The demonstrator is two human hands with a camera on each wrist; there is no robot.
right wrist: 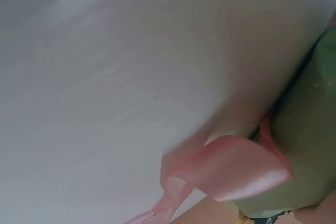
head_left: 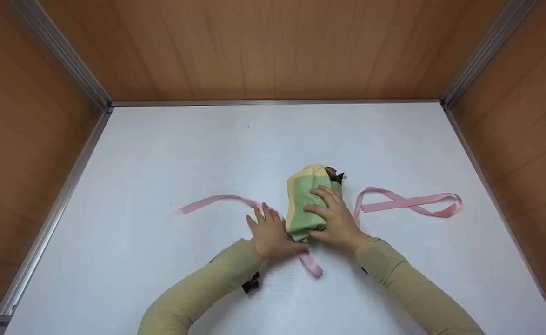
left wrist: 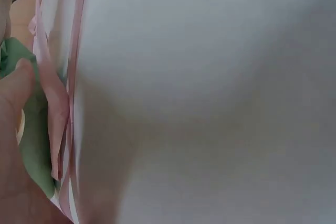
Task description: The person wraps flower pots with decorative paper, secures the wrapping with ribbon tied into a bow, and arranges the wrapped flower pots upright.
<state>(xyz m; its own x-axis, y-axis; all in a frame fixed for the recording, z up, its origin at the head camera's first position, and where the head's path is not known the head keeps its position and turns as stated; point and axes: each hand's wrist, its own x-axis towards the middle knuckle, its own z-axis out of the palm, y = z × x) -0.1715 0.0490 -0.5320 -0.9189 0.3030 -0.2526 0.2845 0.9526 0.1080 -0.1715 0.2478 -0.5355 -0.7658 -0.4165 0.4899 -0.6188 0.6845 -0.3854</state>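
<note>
A small bouquet (head_left: 308, 195) wrapped in green paper with a pale yellow border lies on the white table, dark dried flower heads (head_left: 332, 174) poking out at its upper right. My right hand (head_left: 337, 221) grips it from the right, fingers over the paper and thumb near its lower end. Beside its lower left edge, my left hand (head_left: 272, 236) rests with fingers spread and thumb stretched across the narrow end. A pink ribbon (head_left: 217, 198) passes by my left fingers, and a short end hangs below the thumb. In the right wrist view, ribbon (right wrist: 236, 171) loops against the green wrap (right wrist: 310, 140).
To the right, a long pink ribbon tail (head_left: 408, 203) lies in a crossed loop on the table (head_left: 184, 149). Wood-grain panels (head_left: 273, 51) with metal edging enclose the table at the back and both sides. A small black object (head_left: 251, 283) shows under the left sleeve.
</note>
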